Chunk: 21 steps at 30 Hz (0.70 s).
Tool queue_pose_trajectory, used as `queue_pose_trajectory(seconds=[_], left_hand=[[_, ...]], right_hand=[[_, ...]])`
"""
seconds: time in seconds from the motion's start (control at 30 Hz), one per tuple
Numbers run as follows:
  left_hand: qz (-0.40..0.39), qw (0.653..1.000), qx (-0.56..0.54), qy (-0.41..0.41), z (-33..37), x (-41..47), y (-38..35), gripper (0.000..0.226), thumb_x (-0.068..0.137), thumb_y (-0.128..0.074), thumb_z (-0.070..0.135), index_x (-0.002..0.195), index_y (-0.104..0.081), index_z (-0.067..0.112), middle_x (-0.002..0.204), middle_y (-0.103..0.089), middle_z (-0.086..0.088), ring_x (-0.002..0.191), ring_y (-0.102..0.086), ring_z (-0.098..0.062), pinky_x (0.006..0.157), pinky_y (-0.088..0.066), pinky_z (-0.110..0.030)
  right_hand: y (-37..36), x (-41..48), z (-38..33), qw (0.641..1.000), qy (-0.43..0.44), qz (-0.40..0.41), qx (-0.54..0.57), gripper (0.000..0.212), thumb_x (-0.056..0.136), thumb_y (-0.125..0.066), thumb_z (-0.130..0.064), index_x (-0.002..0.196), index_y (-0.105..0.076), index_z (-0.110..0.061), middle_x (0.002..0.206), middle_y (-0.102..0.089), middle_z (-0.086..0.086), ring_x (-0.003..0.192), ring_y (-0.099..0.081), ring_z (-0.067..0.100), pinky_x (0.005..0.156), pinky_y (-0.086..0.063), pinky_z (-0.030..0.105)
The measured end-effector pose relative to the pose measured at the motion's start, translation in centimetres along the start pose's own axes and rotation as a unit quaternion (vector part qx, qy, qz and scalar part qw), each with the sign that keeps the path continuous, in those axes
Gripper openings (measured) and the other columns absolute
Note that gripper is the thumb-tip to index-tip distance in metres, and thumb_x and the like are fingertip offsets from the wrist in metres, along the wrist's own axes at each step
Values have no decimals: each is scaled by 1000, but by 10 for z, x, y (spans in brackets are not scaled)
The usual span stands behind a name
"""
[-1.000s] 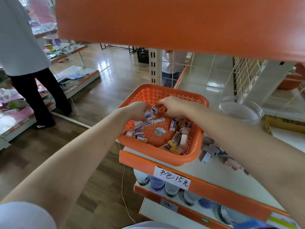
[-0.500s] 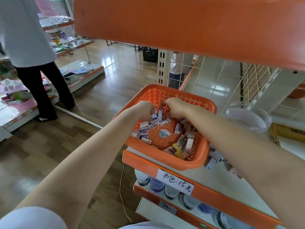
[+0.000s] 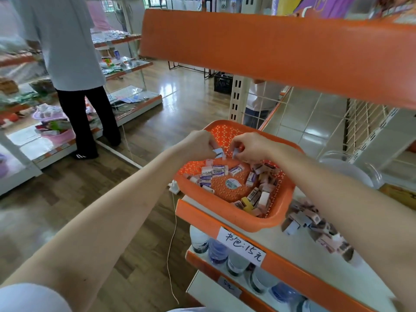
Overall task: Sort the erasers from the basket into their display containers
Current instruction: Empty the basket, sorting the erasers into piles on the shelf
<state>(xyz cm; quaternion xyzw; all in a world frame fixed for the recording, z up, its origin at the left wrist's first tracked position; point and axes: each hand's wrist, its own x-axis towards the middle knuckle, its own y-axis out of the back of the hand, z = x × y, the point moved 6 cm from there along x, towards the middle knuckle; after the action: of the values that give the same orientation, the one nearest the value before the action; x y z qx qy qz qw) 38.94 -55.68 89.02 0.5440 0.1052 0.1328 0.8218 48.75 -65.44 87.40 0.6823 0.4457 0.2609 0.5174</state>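
Note:
An orange perforated basket point(image 3: 227, 218) sits on the white shelf and holds several small boxed erasers point(image 3: 215, 173). Both hands hover over its far side. My left hand point(image 3: 198, 145) holds a few white-and-blue erasers point(image 3: 218, 152) in curled fingers. My right hand point(image 3: 249, 146) pinches one small eraser point(image 3: 235, 152) just right of them. A clear round container point(image 3: 351, 170) stands to the right of the basket. A loose pile of pinkish-brown erasers point(image 3: 315, 228) lies on the shelf beside the basket, partly under my right forearm.
An orange shelf board point(image 3: 270, 50) hangs overhead. A price label point(image 3: 242, 244) sticks to the shelf's front lip, with bottles point(image 3: 216, 248) below. A person point(image 3: 72, 64) stands at a display counter on the left. Wooden floor lies between.
Both hands lifted slightly from the eraser heap toward the basket's far side, each now holding erasers. The camera view tilted up and shifted.

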Motion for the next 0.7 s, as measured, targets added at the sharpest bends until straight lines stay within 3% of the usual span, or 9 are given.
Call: queue_pose_trajectory(seconds=[0.13, 0.2, 0.33, 0.43, 0.5, 0.6, 0.7], left_hand=[[26, 1000, -13, -4, 10, -6, -3, 20, 82, -67, 17, 101, -69, 11, 99, -67, -2, 88, -60, -17, 72, -48, -27], [48, 998, -30, -11, 24, -4, -5, 22, 81, -68, 19, 101, -69, 11, 96, -67, -2, 87, -61, -18, 70, -49, -26], [93, 991, -86, -51, 73, -2, -11, 26, 85, -64, 36, 99, -69, 16, 93, -66, 2, 79, -58, -11, 61, -40, -17], [65, 984, -132, -103, 123, -8, -19, 20, 85, -63, 46, 90, -65, 27, 82, -63, 13, 75, -59, -3, 58, -38, -6], [30, 983, -99, -153, 155, -15, -30, 6, 84, -64, 33, 87, -63, 29, 78, -58, 17, 79, -59, -7, 55, -36, -3], [-11, 972, 0, -234, 194, -28, -55, 20, 79, -59, 11, 96, -68, 18, 89, -62, 5, 94, -60, -17, 69, -38, -15], [-13, 961, 102, -258, 216, -38, -73, 28, 81, -59, 12, 108, -66, 19, 106, -66, 2, 102, -58, -19, 83, -41, -25]], right_hand=[[29, -34, 4, 997, 33, 55, 51, 16, 84, -69, -28, 98, -65, -21, 95, -63, -6, 87, -57, 7, 71, -42, 15], [42, -59, 13, 990, 32, 105, 86, 17, 82, -70, -28, 97, -66, -20, 90, -65, -6, 82, -59, 7, 74, -47, 16], [62, -118, 38, 976, 3, 172, 136, 16, 83, -71, -27, 97, -67, -20, 87, -65, -9, 78, -61, 0, 72, -44, 3], [68, -163, 60, 964, -31, 198, 177, 14, 84, -70, -26, 96, -65, -20, 87, -66, -8, 78, -63, 1, 68, -44, 1], [67, -188, 76, 958, -63, 207, 186, 13, 84, -70, -24, 95, -66, -21, 87, -66, -8, 78, -62, 0, 66, -43, 1], [57, -217, 99, 959, -116, 192, 172, 14, 83, -71, -25, 94, -65, -32, 90, -68, -8, 82, -64, 3, 71, -46, 8], [39, -235, 119, 964, -158, 162, 143, 20, 83, -69, -29, 102, -63, -33, 97, -66, -8, 85, -61, 6, 71, -45, 15]])
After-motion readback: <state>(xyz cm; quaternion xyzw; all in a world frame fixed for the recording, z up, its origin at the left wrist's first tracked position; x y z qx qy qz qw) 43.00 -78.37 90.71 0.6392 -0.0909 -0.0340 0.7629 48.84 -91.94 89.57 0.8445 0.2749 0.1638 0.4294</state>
